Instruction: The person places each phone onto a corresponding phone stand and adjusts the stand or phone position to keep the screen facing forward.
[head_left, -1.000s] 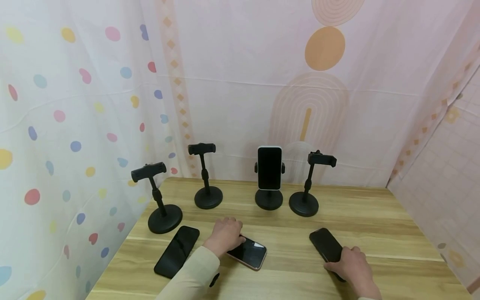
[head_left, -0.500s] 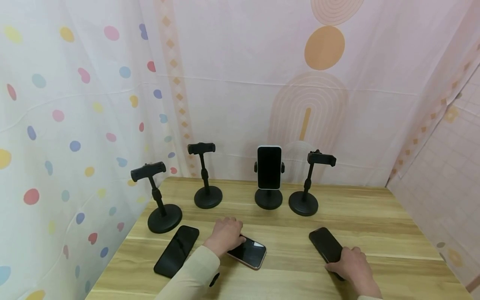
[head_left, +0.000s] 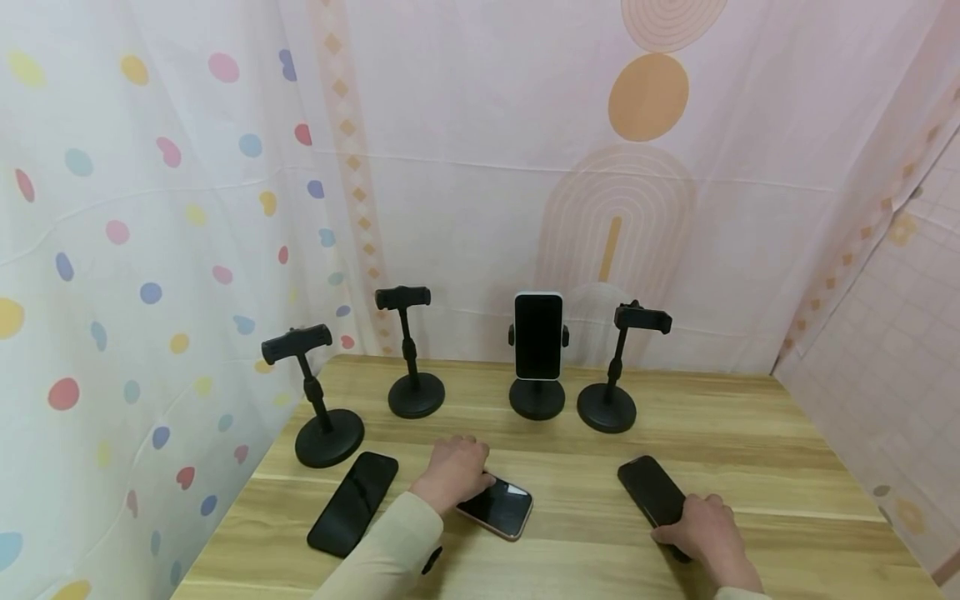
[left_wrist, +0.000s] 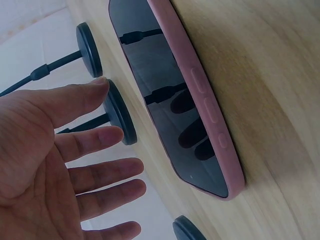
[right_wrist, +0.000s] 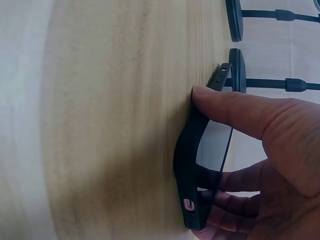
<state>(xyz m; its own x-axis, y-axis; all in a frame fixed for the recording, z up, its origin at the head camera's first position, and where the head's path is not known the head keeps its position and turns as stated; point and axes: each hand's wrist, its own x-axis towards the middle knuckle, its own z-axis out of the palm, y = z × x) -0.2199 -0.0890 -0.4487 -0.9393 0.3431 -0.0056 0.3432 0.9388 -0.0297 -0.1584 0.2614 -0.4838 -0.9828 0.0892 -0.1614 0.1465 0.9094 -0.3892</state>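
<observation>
My left hand (head_left: 452, 473) hovers over a smartphone (head_left: 501, 508) lying screen up in the middle of the table. In the left wrist view this phone has a pink case (left_wrist: 220, 127), and the hand (left_wrist: 65, 155) is apart from it, fingers relaxed and spread, their reflection dark on the screen. At the right, my right hand (head_left: 708, 533) grips a black smartphone (head_left: 649, 490) lying on the table. The right wrist view shows my thumb (right_wrist: 225, 106) on one long edge of its dark case (right_wrist: 186, 157) and the fingers at the opposite edge.
A third smartphone (head_left: 354, 502) lies left of my left forearm. Behind stand three phone stands with no phone: far left (head_left: 330, 437), back left (head_left: 417, 395) and right (head_left: 607, 408). Between them, another stand (head_left: 537, 400) bears an upright white-edged phone (head_left: 538, 337). Curtains (head_left: 465, 225) close off the back.
My left hand has shifted very slightly to the right above the pink-cased smartphone. My right hand keeps its grip on the black smartphone, in the same place.
</observation>
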